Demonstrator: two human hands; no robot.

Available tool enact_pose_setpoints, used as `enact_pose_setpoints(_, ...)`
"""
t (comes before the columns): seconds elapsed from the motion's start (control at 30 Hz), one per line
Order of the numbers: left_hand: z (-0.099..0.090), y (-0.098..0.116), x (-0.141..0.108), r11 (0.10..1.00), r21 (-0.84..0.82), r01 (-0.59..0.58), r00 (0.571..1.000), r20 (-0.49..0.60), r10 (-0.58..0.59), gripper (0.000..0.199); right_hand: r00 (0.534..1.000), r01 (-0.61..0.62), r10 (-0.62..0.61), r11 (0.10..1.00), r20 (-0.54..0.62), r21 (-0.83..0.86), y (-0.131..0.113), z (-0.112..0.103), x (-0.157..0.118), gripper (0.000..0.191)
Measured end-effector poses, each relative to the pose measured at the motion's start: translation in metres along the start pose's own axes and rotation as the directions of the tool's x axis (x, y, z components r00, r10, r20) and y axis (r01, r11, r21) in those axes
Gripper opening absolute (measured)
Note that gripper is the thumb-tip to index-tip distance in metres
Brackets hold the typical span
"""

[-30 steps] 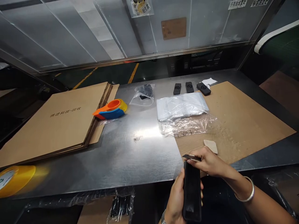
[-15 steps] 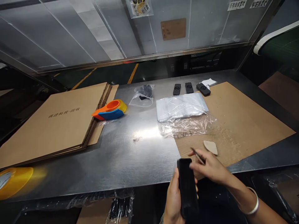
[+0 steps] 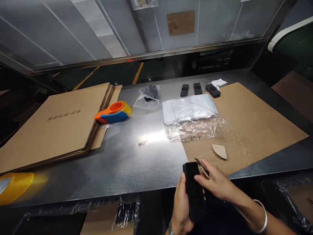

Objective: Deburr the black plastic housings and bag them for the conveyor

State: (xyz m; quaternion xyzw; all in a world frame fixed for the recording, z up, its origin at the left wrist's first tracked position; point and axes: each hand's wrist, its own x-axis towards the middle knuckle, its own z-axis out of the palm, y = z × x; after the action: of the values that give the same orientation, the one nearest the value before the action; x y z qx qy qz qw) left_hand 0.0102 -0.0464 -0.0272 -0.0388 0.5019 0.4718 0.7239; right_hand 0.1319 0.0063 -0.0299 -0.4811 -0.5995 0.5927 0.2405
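Observation:
At the bench's front edge, my left hand (image 3: 181,205) wraps round a long black plastic case (image 3: 194,192), its open hollow side turned up toward me. My right hand (image 3: 217,182) pinches a slim metal blade-like tool (image 3: 202,167) against the case's upper right edge; its exact kind is unclear. The right thumb reaches over the case's rim. Just beyond lies a pale, rounded wedge-shaped piece (image 3: 219,151) on a cardboard sheet (image 3: 259,127). Farther back, three small black devices with round pads, one of them (image 3: 197,88) in the middle, stand behind a stack of white bags (image 3: 189,107).
Stacked flat cardboard (image 3: 61,120) occupies the left side, with an orange and blue tape dispenser (image 3: 113,112) at its edge. A clear bag (image 3: 148,97) holds dark parts. Yellow tape (image 3: 17,187) sits at the front left corner. A framed panel (image 3: 144,39) overhangs the back.
My right hand has shifted slightly left and brought the tool's tip to the case's upper edge. The camera view has tilted a little; the bench items look unmoved.

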Motion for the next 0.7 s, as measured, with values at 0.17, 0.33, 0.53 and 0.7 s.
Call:
enact_pose_setpoints(0.17, 0.0, 0.005, 0.005, 0.989, -0.134, -0.07, 0.997, 0.034, 0.075, 0.034, 0.996, -0.011, 0.001, 0.994, 0.093, 0.107, 0.001, 0.013, -0.025, 0.062)
enact_pose_setpoints(0.33, 0.002, 0.016, 0.009, 0.986, -0.13, 0.106, 0.981, 0.176, -0.082, 0.05, 0.965, -0.158, 0.045, 0.888, 0.26, 0.432, 0.01, 0.008, -0.034, 0.072)
enact_pose_setpoints(0.53, -0.003, 0.029, 0.009, 0.987, -0.13, 0.099, 0.961, 0.271, -0.06, 0.045, 0.985, -0.163, 0.134, 0.929, 0.108, 0.333, 0.009, -0.014, -0.028, 0.051)
enact_pose_setpoints(0.7, -0.006, 0.022, 0.01, 0.988, 0.014, 0.151, 0.945, 0.292, -0.149, 0.055, 0.995, -0.096, 0.101, 0.97, -0.01, 0.223, -0.004, -0.02, -0.006, 0.054)
